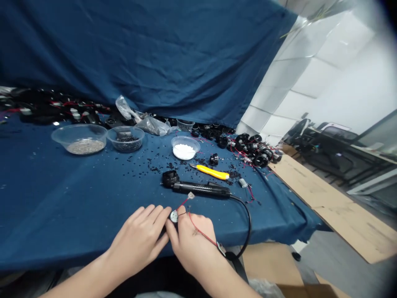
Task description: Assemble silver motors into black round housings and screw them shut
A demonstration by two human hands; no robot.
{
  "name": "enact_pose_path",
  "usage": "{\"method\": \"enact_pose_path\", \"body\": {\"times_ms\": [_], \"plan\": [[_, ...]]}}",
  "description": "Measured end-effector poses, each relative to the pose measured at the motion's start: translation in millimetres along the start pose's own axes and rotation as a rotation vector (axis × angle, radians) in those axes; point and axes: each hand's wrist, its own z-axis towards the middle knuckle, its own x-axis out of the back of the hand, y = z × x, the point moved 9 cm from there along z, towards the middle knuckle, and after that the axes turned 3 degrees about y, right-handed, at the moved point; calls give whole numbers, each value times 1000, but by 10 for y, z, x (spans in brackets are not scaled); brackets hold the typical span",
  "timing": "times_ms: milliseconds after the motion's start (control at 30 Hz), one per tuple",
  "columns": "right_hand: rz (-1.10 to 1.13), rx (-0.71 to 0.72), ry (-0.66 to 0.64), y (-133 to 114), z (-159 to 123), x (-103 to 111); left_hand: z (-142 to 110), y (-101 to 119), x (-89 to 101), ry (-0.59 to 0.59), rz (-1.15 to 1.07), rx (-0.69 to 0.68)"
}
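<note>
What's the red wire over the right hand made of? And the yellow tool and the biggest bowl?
Red wire: probably plastic outside, from its smooth, even colour.
Yellow tool: mostly smooth plastic, it seems, evenly bright.
Biggest bowl: likely shiny plastic, because it's clear, though glass is possible.

The blue cloth (62,207) left of the fingers (159,219) is passable; ahead, the corded black tool (203,189) blocks.

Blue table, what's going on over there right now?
A person's left hand and right hand hold a small round part between them at the near edge of the table. A red wire crosses the right hand. Beyond lie a corded black tool, a yellow knife and a bowl of white bits.
</note>
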Motion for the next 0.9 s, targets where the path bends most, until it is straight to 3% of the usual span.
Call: {"method": "enact_pose_path", "body": {"times_ms": [100,267,433,700,900], "plan": [[-30,58,-81,-88,21,33,23,-11,-63,-94,-15,12],[14,22,-102,-60,90,69,93,-13,-223,-263,-87,22],[4,74,-173,-86,90,-3,119,-23,-271,-320,-87,65],[-38,13,-136,-35,73,-60,168,-30,-269,-337,-9,53],[-30,26,-80,-82,114,26,143,-118,-378,-360,-19,98]]}}
